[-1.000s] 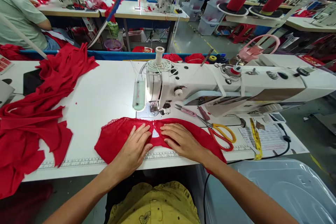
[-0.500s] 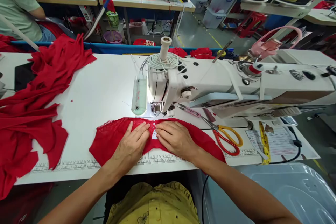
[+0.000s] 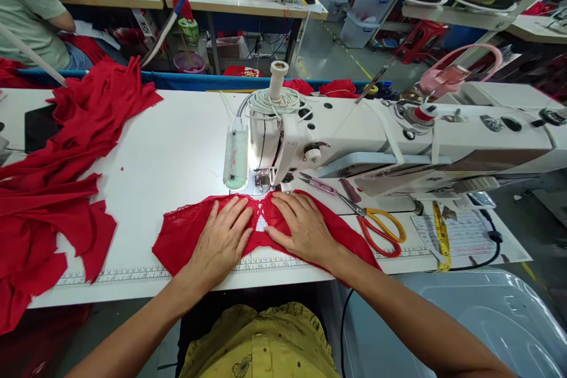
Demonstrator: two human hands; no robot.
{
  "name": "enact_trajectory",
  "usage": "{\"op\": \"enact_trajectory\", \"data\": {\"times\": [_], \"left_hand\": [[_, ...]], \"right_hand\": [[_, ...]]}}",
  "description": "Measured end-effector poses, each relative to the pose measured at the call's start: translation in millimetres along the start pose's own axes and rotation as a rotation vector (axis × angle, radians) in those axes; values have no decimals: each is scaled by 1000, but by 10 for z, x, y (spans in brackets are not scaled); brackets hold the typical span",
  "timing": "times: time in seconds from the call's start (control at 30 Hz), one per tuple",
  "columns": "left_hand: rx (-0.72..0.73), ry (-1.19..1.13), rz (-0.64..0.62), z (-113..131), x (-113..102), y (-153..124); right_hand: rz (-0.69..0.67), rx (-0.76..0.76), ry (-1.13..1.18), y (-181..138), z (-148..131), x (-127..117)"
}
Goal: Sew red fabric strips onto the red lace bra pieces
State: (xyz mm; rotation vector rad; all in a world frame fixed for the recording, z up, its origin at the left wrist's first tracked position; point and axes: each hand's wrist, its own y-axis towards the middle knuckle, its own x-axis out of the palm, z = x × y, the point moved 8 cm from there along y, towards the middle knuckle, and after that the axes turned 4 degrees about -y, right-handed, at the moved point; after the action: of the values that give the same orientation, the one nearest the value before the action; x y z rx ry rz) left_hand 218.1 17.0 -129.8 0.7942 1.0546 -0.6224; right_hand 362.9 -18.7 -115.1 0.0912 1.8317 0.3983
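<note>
A red lace-edged garment piece (image 3: pixel 177 230) lies spread on the white sewing table, with a small cut-out gap at its middle. My left hand (image 3: pixel 224 236) rests flat on its left half, fingers stretched toward the machine. On the right half lies my right hand (image 3: pixel 303 227), also flat, its thumb pointing at the gap. Just beyond the fabric's upper edge is the presser foot (image 3: pixel 262 179) of the white sewing machine (image 3: pixel 345 136). The fabric is apart from the needle area. Parts of it are hidden under both hands.
Scissors with orange and yellow handles (image 3: pixel 381 230) and pink-handled thread snips (image 3: pixel 321 185) lie to the right. A heap of red fabric pieces (image 3: pixel 66 183) covers the table's left. A printed ruler (image 3: pixel 133 275) runs along the front edge. Another person (image 3: pixel 31 12) sits at the far left.
Both hands have gone from bunched fingers near the gap to flatter, more spread palms. The garment piece has shifted slightly toward the machine.
</note>
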Motion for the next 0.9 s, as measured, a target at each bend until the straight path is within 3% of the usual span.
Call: {"op": "enact_trajectory", "data": {"times": [0.2,0.4,0.63,0.9], "left_hand": [[-17,-29,4,4,-75,-3],[25,-201,107,106,-263,141],[-35,-49,42,-13,-14,95],[-96,-16,-10,-76,3,68]], "right_hand": [[-24,-42,19,-25,-32,-113],[106,-95,146,22,-218,-232],[97,-89,110,53,-114,-31],[45,-59,119,49,-76,-29]]}}
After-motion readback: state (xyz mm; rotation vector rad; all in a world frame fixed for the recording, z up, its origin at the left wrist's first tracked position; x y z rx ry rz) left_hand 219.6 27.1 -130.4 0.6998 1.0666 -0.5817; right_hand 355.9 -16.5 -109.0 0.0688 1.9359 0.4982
